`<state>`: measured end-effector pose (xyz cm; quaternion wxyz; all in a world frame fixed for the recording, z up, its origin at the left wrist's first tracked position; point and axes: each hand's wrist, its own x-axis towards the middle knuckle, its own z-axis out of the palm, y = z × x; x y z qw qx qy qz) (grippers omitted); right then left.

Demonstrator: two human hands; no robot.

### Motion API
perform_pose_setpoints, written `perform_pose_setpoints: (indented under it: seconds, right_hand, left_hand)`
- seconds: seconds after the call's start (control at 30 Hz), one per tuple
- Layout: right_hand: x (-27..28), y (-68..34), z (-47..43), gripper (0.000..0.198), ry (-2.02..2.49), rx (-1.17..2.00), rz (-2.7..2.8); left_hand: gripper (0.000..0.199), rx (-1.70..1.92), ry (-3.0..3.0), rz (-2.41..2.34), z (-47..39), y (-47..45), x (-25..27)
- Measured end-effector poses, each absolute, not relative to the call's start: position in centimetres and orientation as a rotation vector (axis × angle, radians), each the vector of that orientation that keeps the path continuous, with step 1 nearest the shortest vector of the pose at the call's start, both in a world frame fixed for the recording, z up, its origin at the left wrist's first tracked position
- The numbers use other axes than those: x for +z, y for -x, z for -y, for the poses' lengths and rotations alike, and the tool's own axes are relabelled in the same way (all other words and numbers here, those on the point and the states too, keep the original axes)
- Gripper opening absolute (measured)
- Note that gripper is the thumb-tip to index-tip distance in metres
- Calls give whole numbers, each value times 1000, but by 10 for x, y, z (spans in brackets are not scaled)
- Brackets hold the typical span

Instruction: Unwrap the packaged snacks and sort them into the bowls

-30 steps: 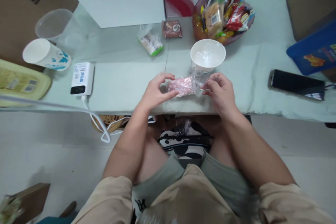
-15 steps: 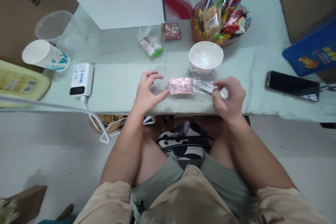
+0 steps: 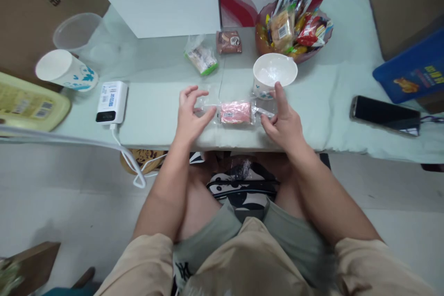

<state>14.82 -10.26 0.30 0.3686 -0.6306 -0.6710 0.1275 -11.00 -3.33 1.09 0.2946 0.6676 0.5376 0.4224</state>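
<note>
Pink rectangular packet (image 3: pixel 236 113) in clear plastic film (image 3: pixel 255 110) lies near the front edge of the pale-green cloth-covered table (image 3: pixel 156 127); right hand (image 3: pixel 286 125) has shifted inward, index extended, grip undeterminable; left hand (image 3: pixel 190 118) released, digits parted; packet remains wrapped.

Near the front edge of the table (image 3: pixel 156 111), a phone (image 3: pixel 384 115) lies rightward, a power bank (image 3: pixel 112 101) (white, one end black) leftward.
</note>
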Motion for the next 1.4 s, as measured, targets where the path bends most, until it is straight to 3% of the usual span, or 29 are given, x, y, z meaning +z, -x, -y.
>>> perform_pose_setpoints:
  seconds: [0.17,0.37,0.47,0.57,0.7,0.87,0.97,1.13,1.4]
  right_hand:
    - [-1,-149,106,66,1681,292,1765]
    - [13,-142,115,20,1609,147,1922]
    - [19,-139,122,25,1413,268,2033]
    - [20,-139,127,28,1243,532,2135]
    - [17,-140,127,33,1213,732,2173]
    - [10,-138,120,37,1376,503,2131]
    - [8,-133,116,44,1469,337,2017]
    - [6,-117,109,37,1551,246,2072]
    - [11,-106,103,63,1674,202,2140]
  left_hand:
    - [16,1036,-1883,-1438,33,121,9]
    - [31,1140,-1803,-1193,37,126,20]
    - [41,1210,-1567,-1194,39,125,23]
    - [30,1191,-1307,-1280,36,126,20]
    - [32,1125,-1528,-1536,29,133,7]
    - [31,858,-1776,-1431,29,125,-2]
    - [34,884,-1555,-1304,33,109,2]
    - [41,882,-1236,-1188,37,91,9]
    - [45,877,-1048,-1114,32,88,15]
